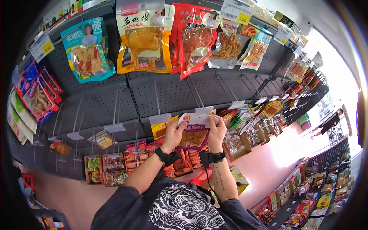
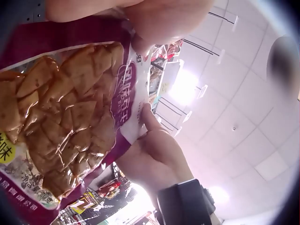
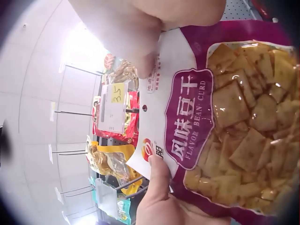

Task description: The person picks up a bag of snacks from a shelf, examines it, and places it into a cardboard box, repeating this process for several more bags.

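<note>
A purple and white bag of dried bean curd (image 1: 194,138) is held up in front of the shelf rack, printed side toward me. My left hand (image 1: 173,136) pinches one upper side of it, thumb on the front. On the opposite upper side my right hand (image 1: 217,133) grips it the same way. Through its clear window show brown, glossy bean curd pieces (image 3: 253,126). In the right wrist view a small hang hole shows in the white top strip, between the two thumbs. Behind the bag's top is a hook's label holder (image 1: 204,110).
Bare metal hooks (image 1: 156,97) stick out from the dark pegboard (image 1: 96,103). Packs of meat snacks (image 1: 143,42) hang above, with price tags (image 1: 238,13). Open boxes of small packets (image 1: 114,168) stand below. Another stocked shelf (image 1: 306,199) is at the right, across a pink floor (image 1: 264,165).
</note>
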Demonstrator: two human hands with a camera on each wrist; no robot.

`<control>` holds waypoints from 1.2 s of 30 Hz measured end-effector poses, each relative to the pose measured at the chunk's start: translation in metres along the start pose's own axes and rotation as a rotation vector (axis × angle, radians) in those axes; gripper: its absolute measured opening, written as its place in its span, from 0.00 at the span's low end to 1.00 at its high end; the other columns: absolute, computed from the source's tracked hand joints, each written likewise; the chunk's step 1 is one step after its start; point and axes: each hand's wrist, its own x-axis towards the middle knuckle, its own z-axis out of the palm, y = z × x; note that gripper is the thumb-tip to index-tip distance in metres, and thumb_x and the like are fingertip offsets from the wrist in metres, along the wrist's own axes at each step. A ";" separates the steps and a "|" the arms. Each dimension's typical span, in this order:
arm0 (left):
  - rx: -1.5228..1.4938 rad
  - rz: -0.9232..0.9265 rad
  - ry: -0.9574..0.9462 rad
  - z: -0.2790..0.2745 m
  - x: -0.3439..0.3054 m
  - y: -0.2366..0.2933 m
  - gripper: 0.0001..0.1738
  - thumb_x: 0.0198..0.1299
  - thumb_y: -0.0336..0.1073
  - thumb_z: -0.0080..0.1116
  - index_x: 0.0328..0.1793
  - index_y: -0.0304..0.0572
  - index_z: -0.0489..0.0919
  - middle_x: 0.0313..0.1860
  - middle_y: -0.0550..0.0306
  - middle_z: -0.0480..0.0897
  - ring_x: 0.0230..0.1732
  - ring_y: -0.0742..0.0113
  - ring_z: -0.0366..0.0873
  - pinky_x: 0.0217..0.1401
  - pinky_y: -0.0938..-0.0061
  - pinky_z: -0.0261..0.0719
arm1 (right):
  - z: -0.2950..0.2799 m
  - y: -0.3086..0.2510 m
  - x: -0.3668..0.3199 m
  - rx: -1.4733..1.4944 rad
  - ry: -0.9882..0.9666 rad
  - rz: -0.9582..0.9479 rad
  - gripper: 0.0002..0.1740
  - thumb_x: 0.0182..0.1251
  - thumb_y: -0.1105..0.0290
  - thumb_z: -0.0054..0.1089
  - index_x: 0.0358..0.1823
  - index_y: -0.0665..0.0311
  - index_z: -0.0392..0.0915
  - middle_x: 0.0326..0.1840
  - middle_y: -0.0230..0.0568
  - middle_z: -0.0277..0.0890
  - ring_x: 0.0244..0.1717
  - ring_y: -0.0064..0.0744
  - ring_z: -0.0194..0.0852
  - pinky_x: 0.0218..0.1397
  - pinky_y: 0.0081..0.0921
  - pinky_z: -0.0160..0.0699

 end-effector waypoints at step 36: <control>0.022 -0.034 -0.260 0.050 0.027 -0.024 0.17 0.71 0.40 0.50 0.53 0.33 0.80 0.47 0.62 0.83 0.48 0.75 0.76 0.54 0.77 0.71 | -0.056 0.050 0.027 0.039 0.225 0.058 0.07 0.67 0.72 0.60 0.42 0.67 0.80 0.33 0.29 0.81 0.33 0.15 0.73 0.37 0.16 0.71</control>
